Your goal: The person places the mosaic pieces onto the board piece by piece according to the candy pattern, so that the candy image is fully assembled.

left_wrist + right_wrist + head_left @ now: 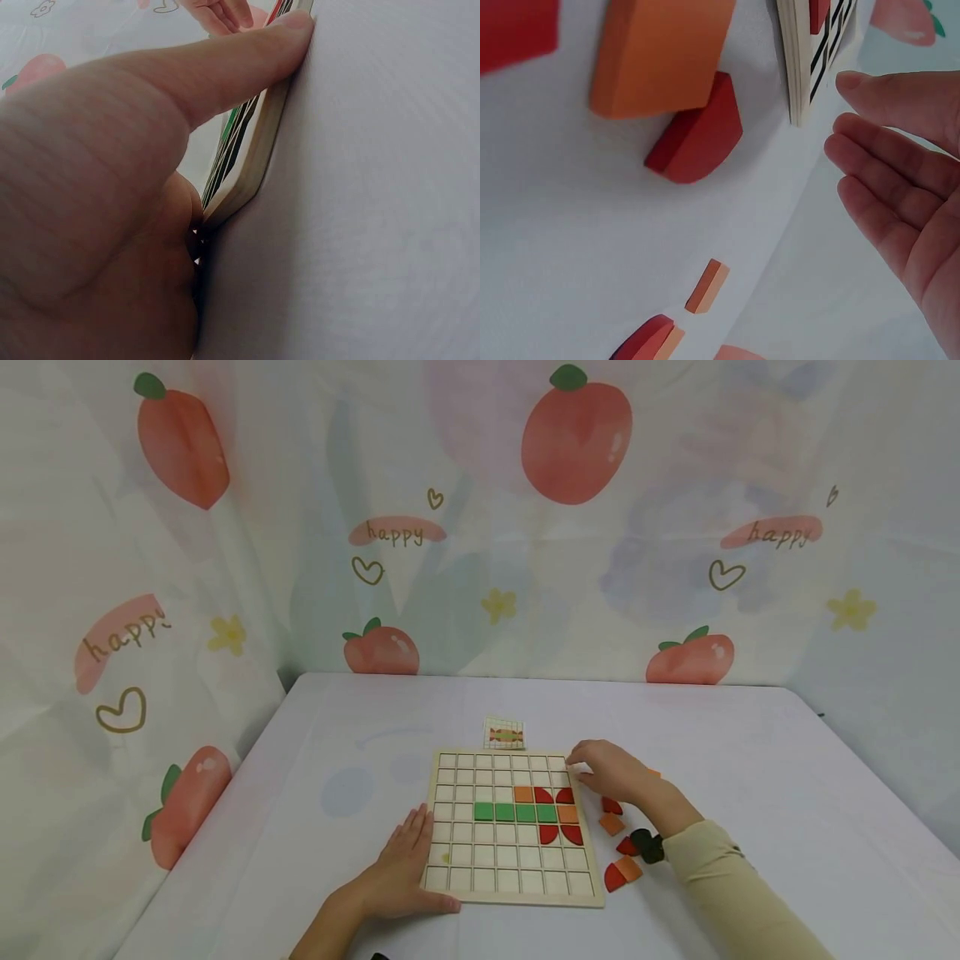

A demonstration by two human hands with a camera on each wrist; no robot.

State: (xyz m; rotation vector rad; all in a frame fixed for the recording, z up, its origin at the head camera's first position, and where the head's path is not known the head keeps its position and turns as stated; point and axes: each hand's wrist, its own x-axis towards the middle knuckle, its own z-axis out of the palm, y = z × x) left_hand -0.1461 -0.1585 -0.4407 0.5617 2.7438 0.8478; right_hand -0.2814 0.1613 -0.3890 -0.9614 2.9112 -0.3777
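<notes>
Board (495, 857), hands (397, 870) (613, 770) at opposite edges.

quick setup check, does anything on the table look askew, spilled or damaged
Nothing looks spilled or broken. One oddity: a yellowish mark near the lower left of the board, unlike the plain surface around it; stain or wood grain, I can't tell. The loose pieces beside the board lie at mixed angles, askew to it.
</notes>
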